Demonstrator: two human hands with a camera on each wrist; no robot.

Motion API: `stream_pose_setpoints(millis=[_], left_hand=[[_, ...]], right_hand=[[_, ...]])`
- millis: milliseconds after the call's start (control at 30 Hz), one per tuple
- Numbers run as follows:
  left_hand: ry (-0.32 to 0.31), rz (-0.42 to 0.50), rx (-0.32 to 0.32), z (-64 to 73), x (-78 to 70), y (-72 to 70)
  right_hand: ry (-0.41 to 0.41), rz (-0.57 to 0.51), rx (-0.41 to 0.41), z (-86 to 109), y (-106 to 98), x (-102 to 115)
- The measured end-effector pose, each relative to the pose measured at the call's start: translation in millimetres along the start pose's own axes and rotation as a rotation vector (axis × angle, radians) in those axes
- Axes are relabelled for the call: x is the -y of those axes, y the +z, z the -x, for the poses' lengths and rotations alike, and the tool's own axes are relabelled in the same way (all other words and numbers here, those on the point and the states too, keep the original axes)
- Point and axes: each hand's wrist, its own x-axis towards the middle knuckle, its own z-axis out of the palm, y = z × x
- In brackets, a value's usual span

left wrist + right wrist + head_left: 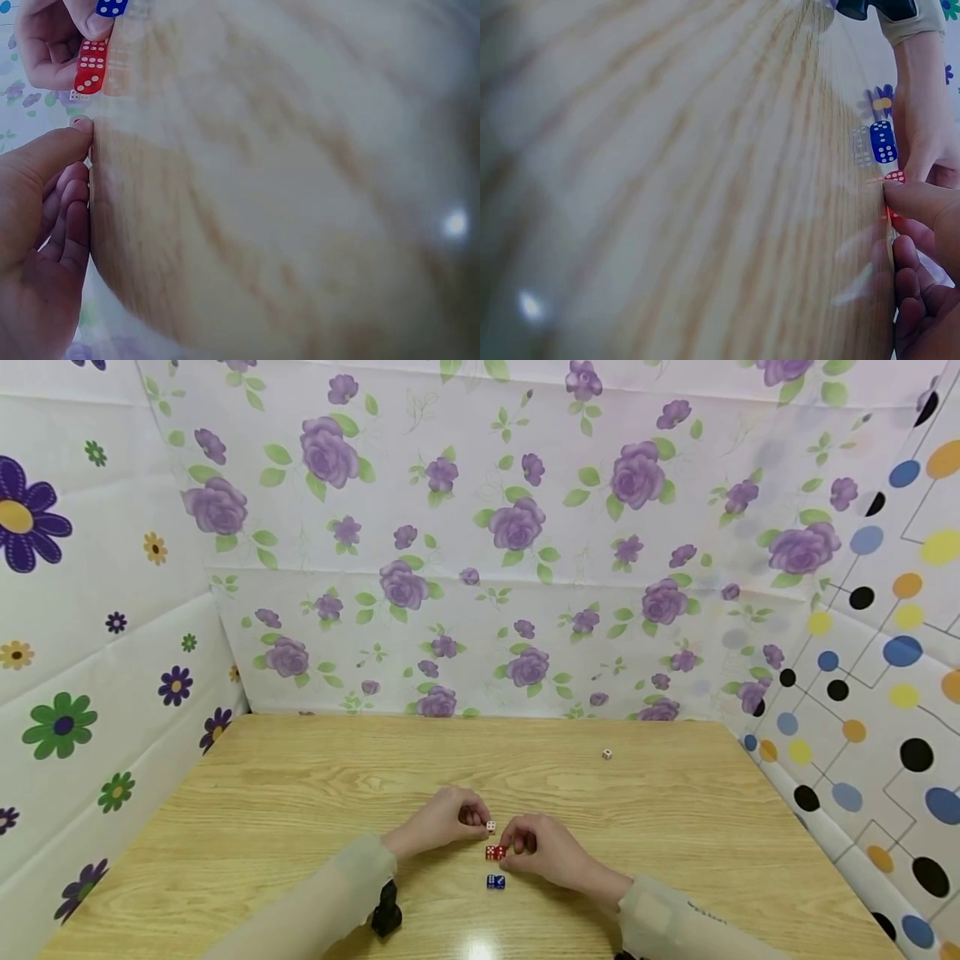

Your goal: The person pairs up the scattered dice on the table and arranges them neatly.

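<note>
My left hand (447,818) has its thumb and index fingertips right at a small white die (491,827) with dark dots. Just nearer on the table, my right hand (551,852) pinches the right one of two red dice (495,852), which stand side by side. Closer to me sits a pair of blue dice (496,882) with white dots, untouched by either hand. In the left wrist view the left thumb (64,146) hides the left index finger. The right thumb (915,202) covers most of the red dice in the right wrist view.
Another white die (607,754) lies by itself toward the back right of the wooden table (337,760). A rose-patterned sheet (465,610) hangs behind, with a flowered sheet (67,660) at the left and a dotted one (885,693) at the right.
</note>
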Motion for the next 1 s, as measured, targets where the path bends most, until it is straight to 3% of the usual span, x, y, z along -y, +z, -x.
stream_pose_setpoints(millis=[767, 1000], left_hand=[[-0.003, -0.039, -0.010, 1.4, -1.3, 1.4], [-0.005, -0.040, -0.003, 1.7, -1.5, 0.9]], right_hand=[[-0.013, 0.005, -0.001, 0.3, 0.1, -1.6], [-0.018, -0.003, 0.043, 1.0, -4.8, -2.5]])
